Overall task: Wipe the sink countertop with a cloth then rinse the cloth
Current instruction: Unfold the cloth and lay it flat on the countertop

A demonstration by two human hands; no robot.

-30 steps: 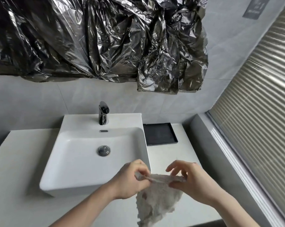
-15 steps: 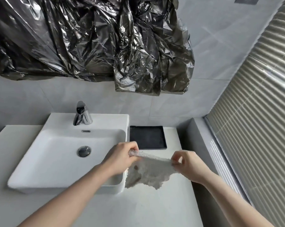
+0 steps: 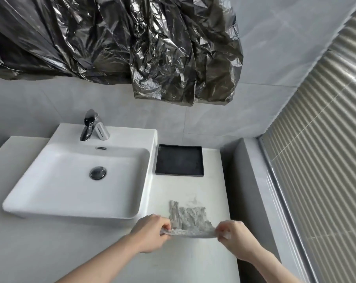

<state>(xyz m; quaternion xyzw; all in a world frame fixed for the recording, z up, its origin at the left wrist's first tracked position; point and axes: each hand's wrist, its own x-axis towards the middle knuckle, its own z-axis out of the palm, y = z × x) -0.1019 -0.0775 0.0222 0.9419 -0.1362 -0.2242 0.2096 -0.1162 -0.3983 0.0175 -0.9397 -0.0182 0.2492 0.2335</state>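
— On the surface [image 3: 193,186] right of the sink [image 3: 74,180], do you see where the cloth [image 3: 188,220] sits?

— Yes. Its far part lies flat on the white top, between the sink wall and the grey ledge, well short of the black tray [image 3: 179,160]. Its near edge is lifted and stretched between the two hands.

— How are the fingers set?

— Left hand [image 3: 151,233] pinches the left corner, thumb against the fingers [image 3: 164,223], which are curled tight. Right hand [image 3: 237,238] pinches the right corner the same way, fingers pressed together on the hem.

— What sort of thing is it to handle?

— Thin, soft and light, I'd say; it sags and wrinkles between the pinches and has no stiffness at all. The weave looks rough, so probably not slippery. Whether it's damp I can't tell.

— Where would you take hold to wipe?

— Corners suit spreading it. For wiping, I'd judge a flat palm on the middle works better, or it'll bunch. The tap [image 3: 91,124] is near for rinsing.
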